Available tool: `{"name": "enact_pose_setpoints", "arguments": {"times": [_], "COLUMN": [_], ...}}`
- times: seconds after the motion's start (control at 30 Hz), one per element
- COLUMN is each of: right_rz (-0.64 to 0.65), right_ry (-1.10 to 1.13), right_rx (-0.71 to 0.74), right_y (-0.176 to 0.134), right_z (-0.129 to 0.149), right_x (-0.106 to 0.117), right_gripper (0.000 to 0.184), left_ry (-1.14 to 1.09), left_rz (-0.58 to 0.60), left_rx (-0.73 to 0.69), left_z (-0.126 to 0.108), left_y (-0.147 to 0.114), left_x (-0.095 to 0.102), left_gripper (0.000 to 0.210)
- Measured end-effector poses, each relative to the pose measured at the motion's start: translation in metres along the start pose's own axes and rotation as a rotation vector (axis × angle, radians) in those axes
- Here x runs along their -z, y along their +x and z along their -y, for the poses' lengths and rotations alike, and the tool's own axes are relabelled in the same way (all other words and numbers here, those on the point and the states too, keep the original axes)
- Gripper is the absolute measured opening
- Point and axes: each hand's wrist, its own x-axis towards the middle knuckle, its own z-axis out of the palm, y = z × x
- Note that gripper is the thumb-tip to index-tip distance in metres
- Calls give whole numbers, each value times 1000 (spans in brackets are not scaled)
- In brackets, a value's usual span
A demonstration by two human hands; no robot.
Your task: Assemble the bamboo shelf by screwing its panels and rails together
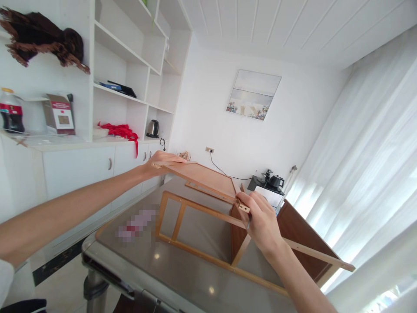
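Note:
A flat wooden panel (pixel 205 177) with rails along its edges is held raised and tilted above the table. My left hand (pixel 163 160) is closed on its far left end. My right hand (pixel 262 219) grips its near right corner, where holes show in the rail's end. A thin metallic piece shows by the right fingers; its kind is unclear. Below lies a wooden frame (pixel 208 256) with crossbars on the grey table (pixel 130 261). A reddish-brown board (pixel 239 237) stands within it, and another brown panel (pixel 306 243) rises at the right.
White shelving (pixel 120 93) runs along the left, with a cola bottle (pixel 11 112), a box (pixel 60 114), red ribbon (pixel 120 130) and a kettle (pixel 153 128). A black kettle set (pixel 272 179) stands at the back right. White curtains (pixel 368 139) hang on the right.

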Motion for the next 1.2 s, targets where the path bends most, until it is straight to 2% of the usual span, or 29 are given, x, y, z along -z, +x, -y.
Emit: {"name": "enact_pose_setpoints", "arguments": {"times": [0.13,0.37,0.57,0.73,0.93,1.1,1.2], "right_rz": [7,16,2,10,-41,-98,-223], "right_ry": [13,1,9,33,37,19,-24], "right_rx": [18,-8,-34,-85,-63,-137,-87], "right_y": [0,1,-3,-7,-7,-5,-5], "right_z": [0,1,-3,-9,-9,-7,-4], "right_x": [0,-1,-4,-7,-10,-8,-1], "right_gripper": [17,16,15,16,13,30,49], "left_ry": [40,70,76,92,74,-121,-240], "left_rz": [27,43,88,77,48,-22,-74], "left_rx": [-68,-123,-130,-106,-34,96,89], "left_z": [5,16,11,9,8,-1,-3], "left_y": [-1,-5,-5,-6,-6,-2,0], "left_x": [0,-4,-1,-2,-9,-18,-23], "left_gripper": [34,29,34,35,32,40,45]}}
